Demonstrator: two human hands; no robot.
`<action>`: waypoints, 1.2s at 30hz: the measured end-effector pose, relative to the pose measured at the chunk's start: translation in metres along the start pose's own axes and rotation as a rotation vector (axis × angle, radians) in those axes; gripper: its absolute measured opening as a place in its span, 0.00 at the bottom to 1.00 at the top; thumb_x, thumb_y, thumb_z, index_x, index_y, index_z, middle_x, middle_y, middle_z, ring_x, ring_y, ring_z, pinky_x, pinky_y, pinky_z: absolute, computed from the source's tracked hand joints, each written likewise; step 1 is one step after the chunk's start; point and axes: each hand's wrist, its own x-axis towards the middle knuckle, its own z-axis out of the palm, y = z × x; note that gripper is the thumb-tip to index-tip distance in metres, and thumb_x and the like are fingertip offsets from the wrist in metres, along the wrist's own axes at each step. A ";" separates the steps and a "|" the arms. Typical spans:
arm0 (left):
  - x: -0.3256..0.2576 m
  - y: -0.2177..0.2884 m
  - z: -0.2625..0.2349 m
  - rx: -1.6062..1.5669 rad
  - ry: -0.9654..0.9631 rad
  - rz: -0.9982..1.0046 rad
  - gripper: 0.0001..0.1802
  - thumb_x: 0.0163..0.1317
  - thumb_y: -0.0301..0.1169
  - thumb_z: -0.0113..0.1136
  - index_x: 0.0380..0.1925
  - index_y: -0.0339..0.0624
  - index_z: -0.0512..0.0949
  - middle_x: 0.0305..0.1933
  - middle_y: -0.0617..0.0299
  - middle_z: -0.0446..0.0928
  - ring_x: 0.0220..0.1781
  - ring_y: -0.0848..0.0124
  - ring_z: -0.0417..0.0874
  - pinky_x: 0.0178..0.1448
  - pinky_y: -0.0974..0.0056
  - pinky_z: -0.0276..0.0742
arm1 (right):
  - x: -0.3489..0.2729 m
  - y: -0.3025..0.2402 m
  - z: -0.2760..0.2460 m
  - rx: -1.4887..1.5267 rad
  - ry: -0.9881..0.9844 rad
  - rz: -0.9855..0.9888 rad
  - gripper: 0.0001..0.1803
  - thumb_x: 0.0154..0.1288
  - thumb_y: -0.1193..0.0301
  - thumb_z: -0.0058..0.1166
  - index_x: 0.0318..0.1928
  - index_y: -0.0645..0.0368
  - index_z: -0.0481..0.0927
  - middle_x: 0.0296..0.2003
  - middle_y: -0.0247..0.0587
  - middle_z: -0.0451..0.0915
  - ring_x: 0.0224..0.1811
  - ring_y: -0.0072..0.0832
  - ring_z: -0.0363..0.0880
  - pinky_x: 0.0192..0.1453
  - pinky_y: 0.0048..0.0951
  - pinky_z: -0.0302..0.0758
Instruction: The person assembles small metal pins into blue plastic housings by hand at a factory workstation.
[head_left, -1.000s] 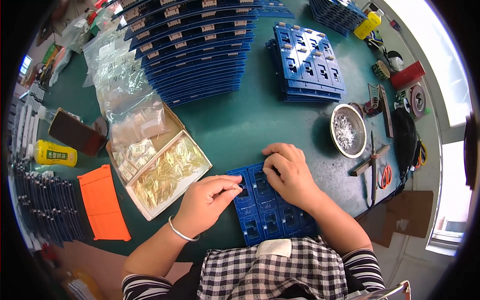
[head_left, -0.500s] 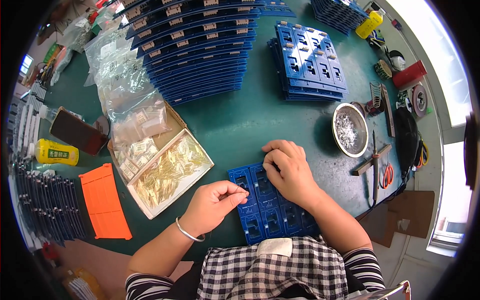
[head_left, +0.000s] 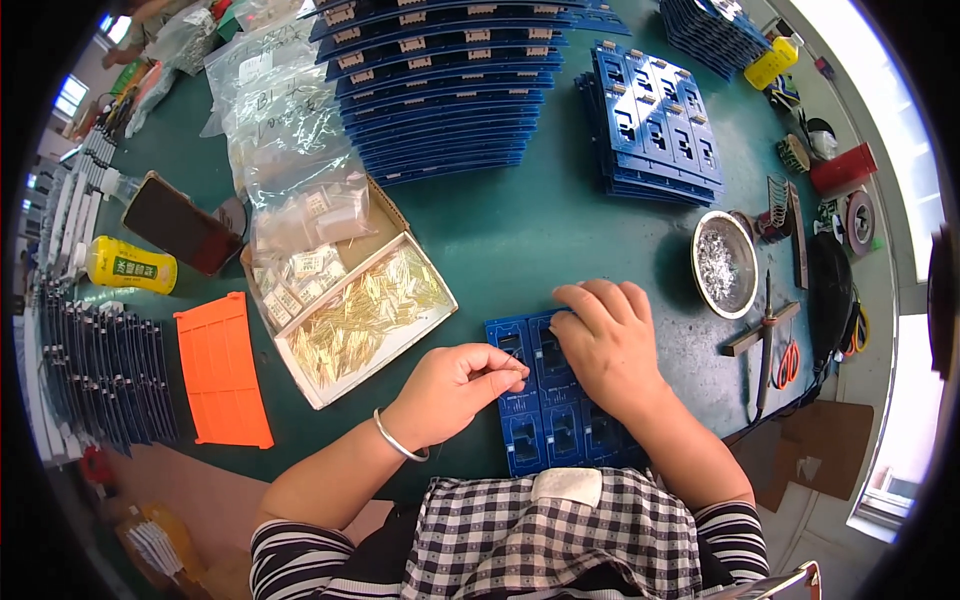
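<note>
A blue circuit board panel (head_left: 530, 432) with several repeated cut-outs lies on the green table in front of me. Over its left part, my left hand (head_left: 450, 388) pinches thumb and forefinger together; whatever sits between the tips is too small to make out. My right hand (head_left: 612, 350) rests across the panel's upper right, fingers loosely stretched and apart, thumb side toward the board's top edge. It covers much of that corner. Left of my left hand stands a shallow cardboard box (head_left: 440, 318) with many thin gold-coloured metal pins (head_left: 370, 325).
Tall stacks of blue boards (head_left: 440, 130) and a smaller stack (head_left: 655, 130) stand at the back. At right are a metal bowl (head_left: 702, 255) of silvery bits, a soldering iron (head_left: 767, 350) and orange-handled scissors (head_left: 788, 365). An orange plastic tray (head_left: 225, 370) and phone (head_left: 180, 225) lie left.
The whole scene has shifted rightward in view. My right hand's fingers have loosened from a curl and stretched out more. The left hand keeps its pinch over the panel.
</note>
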 end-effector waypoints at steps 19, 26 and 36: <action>0.010 0.009 0.015 0.549 0.071 0.246 0.05 0.54 0.25 0.64 0.30 0.35 0.82 0.27 0.54 0.81 0.27 0.68 0.82 0.32 0.68 0.75 | -0.017 -0.014 -0.013 0.746 -0.052 0.328 0.05 0.49 0.78 0.58 0.28 0.59 0.76 0.43 0.40 0.78 0.46 0.37 0.74 0.56 0.35 0.67; 0.006 0.000 0.005 0.334 0.000 0.103 0.07 0.58 0.27 0.62 0.33 0.35 0.83 0.32 0.56 0.83 0.31 0.74 0.83 0.36 0.71 0.77 | -0.028 0.023 -0.016 0.619 -0.032 0.477 0.03 0.53 0.78 0.55 0.29 0.59 0.76 0.45 0.42 0.76 0.50 0.40 0.70 0.58 0.36 0.65; 0.001 -0.009 -0.003 0.174 0.046 0.091 0.06 0.58 0.26 0.62 0.34 0.34 0.82 0.35 0.57 0.83 0.32 0.77 0.82 0.37 0.72 0.77 | -0.039 0.023 -0.013 0.436 -0.019 0.463 0.06 0.50 0.77 0.56 0.30 0.57 0.75 0.47 0.37 0.74 0.54 0.38 0.68 0.57 0.39 0.61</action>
